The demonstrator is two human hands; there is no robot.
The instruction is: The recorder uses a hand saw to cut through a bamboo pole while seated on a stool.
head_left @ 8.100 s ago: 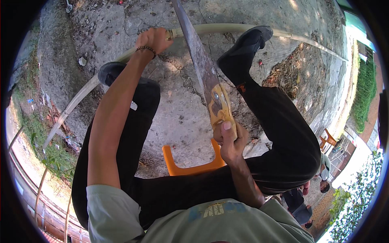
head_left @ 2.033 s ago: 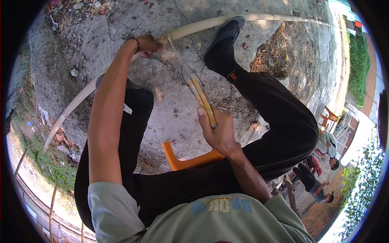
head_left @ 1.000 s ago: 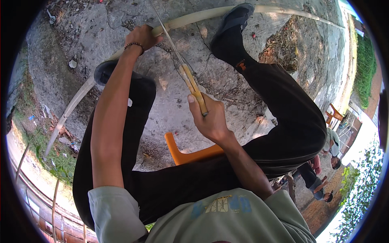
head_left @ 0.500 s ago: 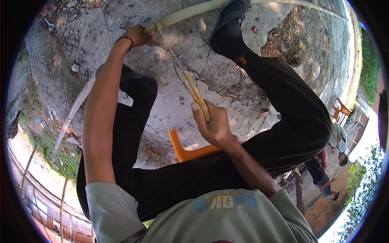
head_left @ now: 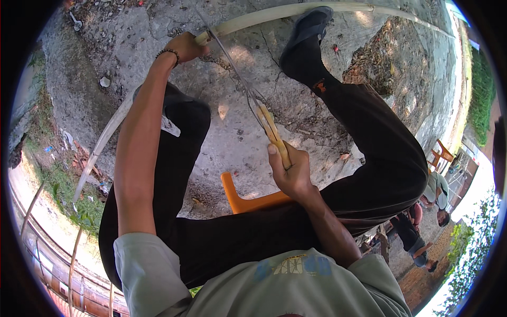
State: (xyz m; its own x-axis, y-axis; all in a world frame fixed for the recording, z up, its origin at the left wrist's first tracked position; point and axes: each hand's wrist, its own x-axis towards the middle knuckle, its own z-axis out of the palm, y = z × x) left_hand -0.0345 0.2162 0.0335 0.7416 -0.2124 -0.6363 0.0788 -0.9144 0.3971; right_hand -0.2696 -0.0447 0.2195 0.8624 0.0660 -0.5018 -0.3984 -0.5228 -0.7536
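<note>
My right hand (head_left: 292, 169) clamped round saw handle (head_left: 274, 135); left hand (head_left: 186, 47) clamped on pale pole (head_left: 253, 20). Left forearm (head_left: 143, 129) hides part of pole; blade tip (head_left: 199, 14) indistinct.

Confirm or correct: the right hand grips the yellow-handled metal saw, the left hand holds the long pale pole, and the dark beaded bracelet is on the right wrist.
Wrong wrist: the head view shows the dark beaded bracelet on the left. The right hand grips the yellow-handled metal saw; the left hand, the long pale pole.
</note>
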